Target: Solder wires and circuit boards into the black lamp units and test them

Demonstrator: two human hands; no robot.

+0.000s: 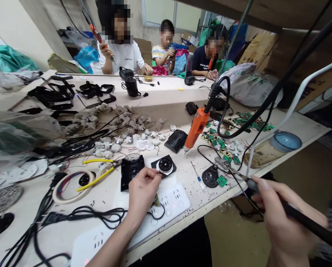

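While our left hand [142, 191] pinches a thin red wire [159, 177] between thumb and fingertips over the white power strip [171, 200], our right hand [283, 215] is wrapped shut around the black soldering iron [266, 194], off the bench edge. The iron's tip points at the coiled stand [221, 163]. Just beyond the pinching fingers lie a round black dial part [165, 164] and yellow-handled pliers [99, 172].
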